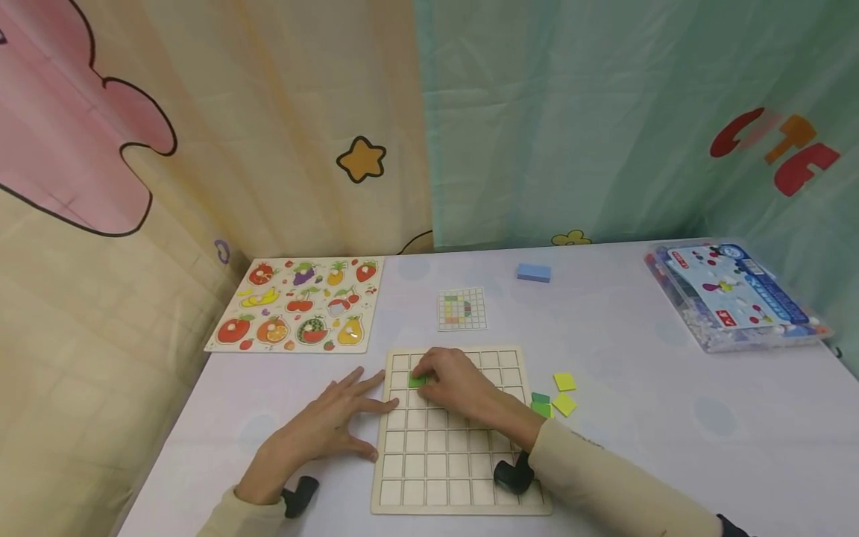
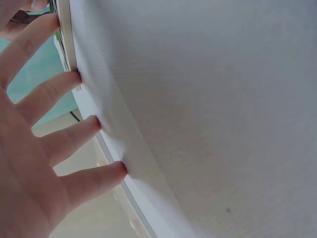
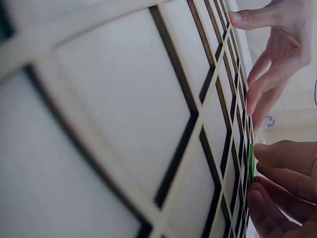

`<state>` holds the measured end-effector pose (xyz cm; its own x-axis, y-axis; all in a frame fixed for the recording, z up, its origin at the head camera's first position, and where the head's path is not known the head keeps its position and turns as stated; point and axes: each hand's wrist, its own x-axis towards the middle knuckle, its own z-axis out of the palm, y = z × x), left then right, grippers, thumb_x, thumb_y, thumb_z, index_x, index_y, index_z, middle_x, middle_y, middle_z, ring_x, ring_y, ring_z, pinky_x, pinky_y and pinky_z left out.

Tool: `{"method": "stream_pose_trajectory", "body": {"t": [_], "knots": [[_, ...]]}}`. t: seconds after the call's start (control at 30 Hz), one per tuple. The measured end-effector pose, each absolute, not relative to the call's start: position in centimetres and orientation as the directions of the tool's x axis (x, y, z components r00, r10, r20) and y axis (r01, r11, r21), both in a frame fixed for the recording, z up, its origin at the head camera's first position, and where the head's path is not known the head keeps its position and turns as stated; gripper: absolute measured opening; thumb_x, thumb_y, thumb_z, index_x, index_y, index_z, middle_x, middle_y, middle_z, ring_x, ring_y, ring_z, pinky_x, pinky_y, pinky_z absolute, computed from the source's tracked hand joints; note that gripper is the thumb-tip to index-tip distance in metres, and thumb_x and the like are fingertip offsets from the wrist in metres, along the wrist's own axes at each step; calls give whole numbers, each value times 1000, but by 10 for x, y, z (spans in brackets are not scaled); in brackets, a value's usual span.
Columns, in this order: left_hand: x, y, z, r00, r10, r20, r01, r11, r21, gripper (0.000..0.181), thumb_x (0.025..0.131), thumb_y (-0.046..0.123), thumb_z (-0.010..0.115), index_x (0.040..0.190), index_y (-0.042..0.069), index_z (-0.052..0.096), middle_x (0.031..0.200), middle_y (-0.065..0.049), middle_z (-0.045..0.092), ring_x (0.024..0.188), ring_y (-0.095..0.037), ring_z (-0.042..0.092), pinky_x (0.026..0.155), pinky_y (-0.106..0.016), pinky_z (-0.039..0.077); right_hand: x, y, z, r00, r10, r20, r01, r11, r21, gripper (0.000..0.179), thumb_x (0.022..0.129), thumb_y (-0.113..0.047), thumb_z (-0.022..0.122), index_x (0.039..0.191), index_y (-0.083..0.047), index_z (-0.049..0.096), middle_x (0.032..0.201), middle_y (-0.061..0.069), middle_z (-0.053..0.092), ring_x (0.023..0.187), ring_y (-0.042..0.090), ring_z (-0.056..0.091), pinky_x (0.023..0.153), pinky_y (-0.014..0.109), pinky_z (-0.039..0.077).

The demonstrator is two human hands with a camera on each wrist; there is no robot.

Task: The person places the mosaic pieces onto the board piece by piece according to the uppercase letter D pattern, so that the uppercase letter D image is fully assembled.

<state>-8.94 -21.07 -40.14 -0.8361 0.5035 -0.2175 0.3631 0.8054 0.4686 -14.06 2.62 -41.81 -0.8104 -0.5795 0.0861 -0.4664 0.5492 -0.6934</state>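
A wooden grid board [image 1: 436, 466] with square cells lies on the table. At its upper left, my right hand [image 1: 459, 384] pinches a green square tile [image 1: 417, 381] low over a cell; the same green tile [image 3: 251, 161] shows edge-on in the right wrist view. My left hand [image 1: 329, 421] lies with fingers spread along the board's left edge, its fingertips touching the edge and the cloth. In the left wrist view the spread fingers [image 2: 69, 141] press on the white cloth, and two reach the board's side.
Yellow tiles [image 1: 565, 382] and green tiles [image 1: 540, 409] lie right of the board. Behind it are a small pattern card [image 1: 478, 321] and a blue block [image 1: 534, 273]. A fruit puzzle board [image 1: 288, 317] lies at back left, a clear plastic box [image 1: 738, 294] at back right.
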Motion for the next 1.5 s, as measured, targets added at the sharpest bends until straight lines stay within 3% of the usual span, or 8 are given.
{"method": "stream_pose_trajectory", "body": {"t": [0.3, 0.57, 0.87, 1.13, 1.4, 1.5], "knots": [[-90, -210, -402, -831, 506, -230, 367, 810, 457, 75, 62, 39, 89, 132, 26, 64, 157, -10, 33, 145, -46, 17, 109, -72, 17, -134, 55, -410, -826, -555, 100, -452, 546, -705, 23, 86, -5, 70, 108, -8, 74, 105, 1, 70, 89, 15, 61, 75, 30, 53], [-90, -210, -401, -834, 508, -217, 381, 813, 439, 78, 60, 37, 91, 132, 25, 64, 158, -12, 31, 145, -47, 18, 107, -73, 18, -123, 112, -405, -868, -484, 109, -415, 585, -697, 24, 86, -4, 71, 109, -7, 73, 103, 3, 70, 82, 13, 60, 68, 26, 52], [-91, -209, -401, -834, 503, -226, 374, 817, 438, 80, 57, 40, 92, 131, 23, 65, 158, -11, 33, 144, -48, 17, 108, -73, 18, -104, 156, -404, -921, -387, 44, -316, 678, -663, 20, 84, -6, 73, 104, -11, 75, 95, -3, 69, 74, 9, 55, 62, 24, 49], [-92, -209, -402, -834, 505, -223, 376, 815, 441, 81, 56, 40, 92, 131, 23, 65, 157, -11, 33, 144, -48, 17, 107, -74, 17, -89, 173, -407, -932, -361, 18, -290, 717, -634, 22, 83, -8, 76, 103, -17, 76, 99, -10, 69, 86, 9, 60, 72, 30, 52], [-91, -209, -404, -835, 507, -214, 379, 812, 443, 81, 56, 41, 91, 130, 23, 66, 157, -11, 33, 144, -48, 18, 107, -74, 18, -80, 182, -409, -917, -398, -7, -307, 719, -624, 34, 78, -1, 72, 108, -15, 73, 112, -5, 68, 107, 22, 62, 93, 49, 50], [-91, -209, -403, -835, 508, -211, 382, 811, 443, 81, 56, 41, 92, 130, 23, 66, 157, -11, 34, 144, -48, 18, 107, -74, 18, -78, 182, -410, -918, -397, -4, -313, 730, -607, 34, 77, -5, 77, 109, -17, 73, 112, -6, 67, 107, 22, 62, 94, 50, 49]]}}
